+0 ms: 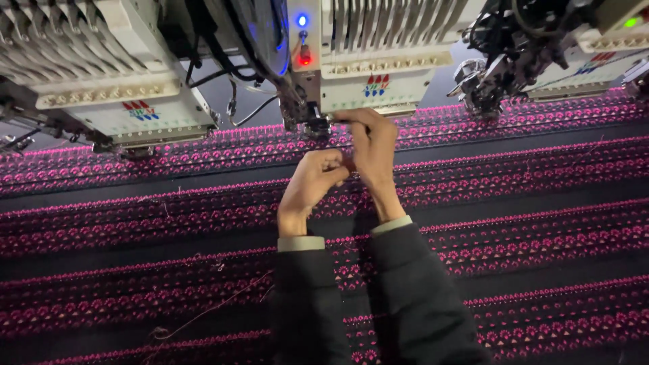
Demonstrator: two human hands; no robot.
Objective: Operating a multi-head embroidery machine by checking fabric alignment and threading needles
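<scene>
Up at the middle embroidery head [375,64], the right hand [373,145] reaches to the needle area [312,125], its fingertips pinched narrow right beside the metal foot there; whether a thread lies between them is too fine to tell. Just below and touching it, the left hand [312,181] is curled into a loose fist, fingers closed against the right hand's palm, and what it grips, if anything, is hidden. Both wrists come out of dark sleeves [378,297] with pale cuffs. Beneath the hands stretches black fabric [527,223] stitched with rows of pink motifs. A second head [115,88] stands to the left, a third [541,54] to the right. A loose thread [209,309] lies on the cloth near the left sleeve.
</scene>
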